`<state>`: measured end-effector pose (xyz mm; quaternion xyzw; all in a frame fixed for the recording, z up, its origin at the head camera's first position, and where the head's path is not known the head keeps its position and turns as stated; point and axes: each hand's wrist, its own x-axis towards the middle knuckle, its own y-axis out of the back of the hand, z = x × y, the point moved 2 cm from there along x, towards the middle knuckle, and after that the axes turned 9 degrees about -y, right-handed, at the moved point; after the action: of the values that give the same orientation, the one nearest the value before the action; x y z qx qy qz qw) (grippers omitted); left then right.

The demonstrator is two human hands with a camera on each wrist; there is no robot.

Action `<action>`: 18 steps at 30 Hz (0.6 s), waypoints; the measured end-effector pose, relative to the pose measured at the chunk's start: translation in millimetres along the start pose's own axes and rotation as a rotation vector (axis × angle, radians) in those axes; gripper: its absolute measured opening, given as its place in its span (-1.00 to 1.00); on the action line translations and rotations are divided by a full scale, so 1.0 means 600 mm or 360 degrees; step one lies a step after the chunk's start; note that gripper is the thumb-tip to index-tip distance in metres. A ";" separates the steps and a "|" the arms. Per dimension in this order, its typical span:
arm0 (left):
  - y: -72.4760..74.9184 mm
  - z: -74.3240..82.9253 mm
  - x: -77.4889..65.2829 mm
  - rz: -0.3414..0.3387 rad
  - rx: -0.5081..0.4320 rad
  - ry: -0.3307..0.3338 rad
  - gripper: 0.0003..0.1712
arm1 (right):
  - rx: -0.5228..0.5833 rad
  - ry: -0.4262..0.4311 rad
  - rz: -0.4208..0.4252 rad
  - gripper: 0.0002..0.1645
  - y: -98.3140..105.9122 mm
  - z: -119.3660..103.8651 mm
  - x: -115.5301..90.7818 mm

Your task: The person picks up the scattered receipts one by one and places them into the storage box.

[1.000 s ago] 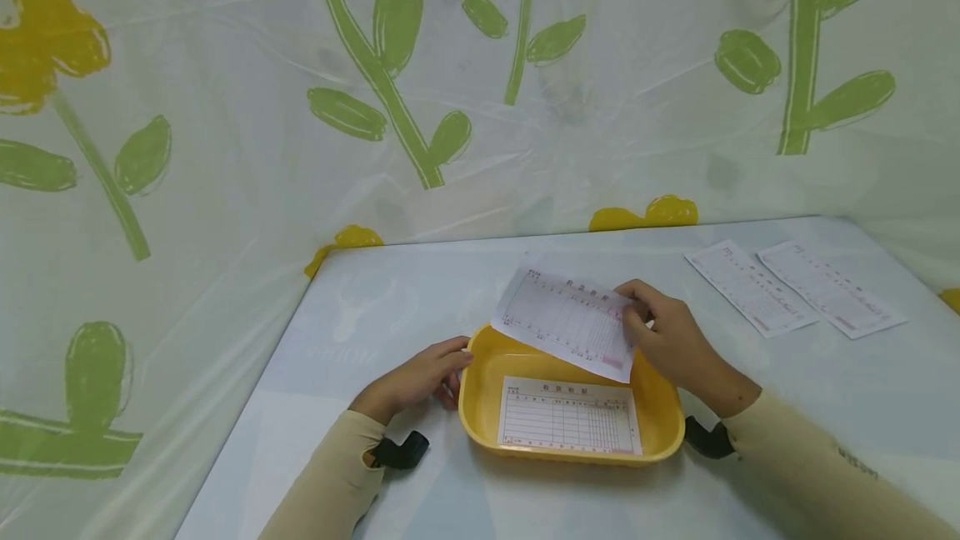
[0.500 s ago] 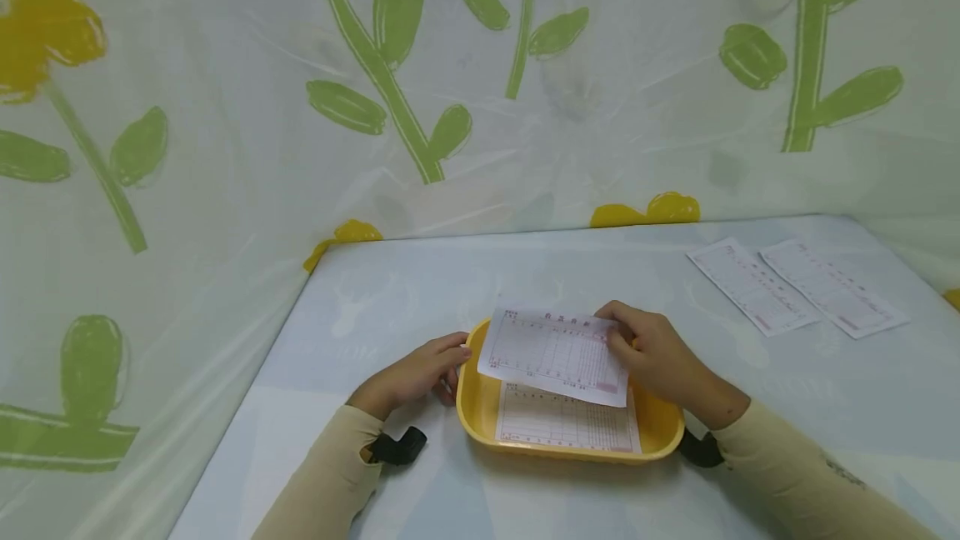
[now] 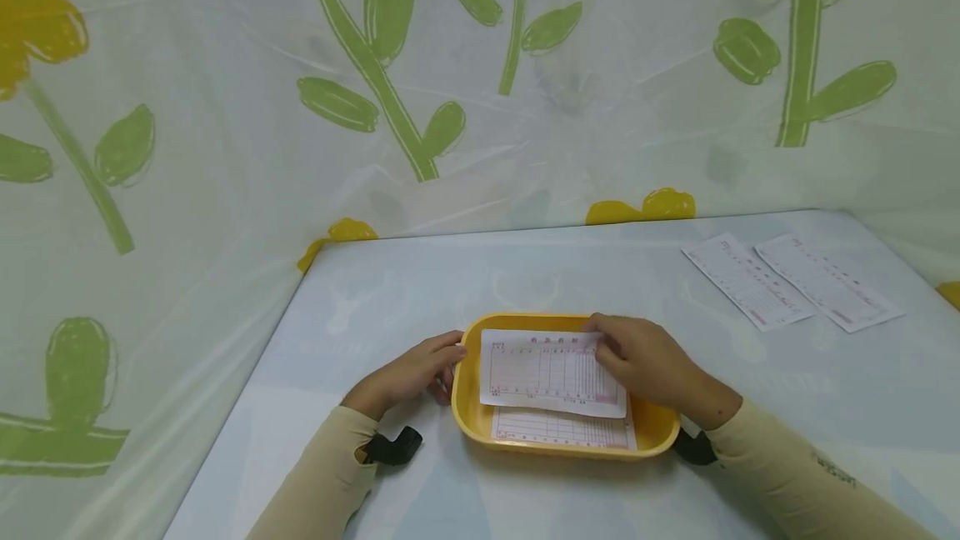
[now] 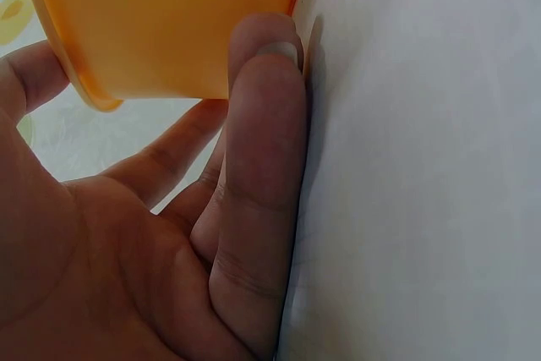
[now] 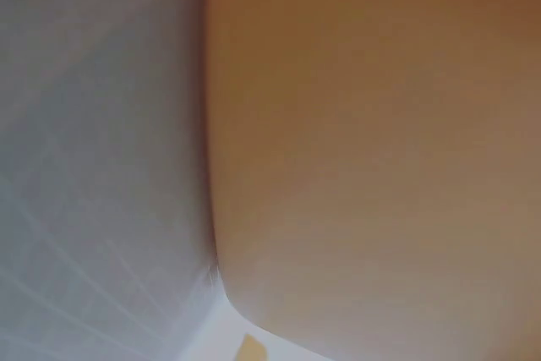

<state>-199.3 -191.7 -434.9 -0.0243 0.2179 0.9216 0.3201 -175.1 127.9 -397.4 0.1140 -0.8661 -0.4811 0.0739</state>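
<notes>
A yellow plastic tray (image 3: 467,407) stands on the table, with a printed form slip (image 3: 564,432) lying in it. Over that slip my right hand (image 3: 652,361) pinches a second paper form (image 3: 551,373) by its right end; the upper form covers most of the lower one. At the tray's left side my left hand (image 3: 412,373) holds the rim. Up close in the left wrist view, one digit reaches the rim and the other fingers (image 4: 262,150) lie by the outer wall (image 4: 169,31). The right wrist view shows only the tray's wall (image 5: 363,158), not the fingers.
Two more form slips, a left one (image 3: 750,283) and a right one (image 3: 828,283), lie side by side at the table's back right. The white table (image 3: 405,282) ends at a flower-printed curtain (image 3: 247,107) behind it.
My right hand has lowered the paper form into the tray, bringing it level over the other slip. My left hand has stayed at the rim.
</notes>
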 end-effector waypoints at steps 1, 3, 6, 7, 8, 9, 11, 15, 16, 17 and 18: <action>0.000 0.000 0.000 -0.0002 -0.0004 -0.0004 -0.39 | -0.0018 0.0004 -0.0001 -0.71 -0.001 -0.001 0.000; 0.000 -0.001 0.000 -0.0005 -0.0002 -0.0010 -0.39 | -0.0055 0.0015 -0.0002 -0.72 -0.002 -0.001 -0.001; 0.000 0.000 -0.001 -0.0007 0.0004 -0.0009 -0.40 | -0.0099 0.0033 0.0001 -0.72 -0.003 -0.003 -0.002; 0.000 0.001 -0.001 -0.0009 0.0002 -0.0013 -0.40 | -0.0110 0.0036 0.0001 -0.72 -0.004 -0.003 -0.002; 0.000 0.001 -0.001 -0.0010 0.0003 -0.0016 -0.41 | -0.0118 0.0038 0.0001 -0.72 -0.004 -0.004 -0.002; -0.001 0.002 -0.001 -0.0010 0.0003 -0.0021 -0.41 | -0.0122 0.0039 -0.0003 -0.73 -0.004 -0.004 -0.002; -0.001 0.001 -0.001 -0.0012 0.0001 -0.0027 -0.41 | -0.0135 0.0049 -0.0006 -0.73 -0.003 -0.005 -0.002; -0.001 0.000 0.000 -0.0016 0.0001 -0.0029 -0.42 | -0.0171 0.0069 -0.0005 -0.76 -0.004 -0.006 0.000; -0.001 -0.001 0.000 -0.0015 0.0003 -0.0026 -0.41 | -0.0190 0.0077 0.0000 -0.76 -0.005 -0.005 0.000; -0.001 -0.001 0.001 -0.0016 0.0005 -0.0023 -0.40 | -0.0208 0.0080 0.0005 -0.76 -0.006 -0.005 0.000; -0.001 -0.001 0.001 -0.0016 0.0009 -0.0019 -0.40 | -0.0228 0.0090 0.0010 -0.77 -0.006 -0.005 0.000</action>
<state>-199.5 -191.3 -435.5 -0.0189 0.2183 0.9196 0.3261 -174.0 123.4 -398.8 0.1193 -0.8274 -0.5381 0.1079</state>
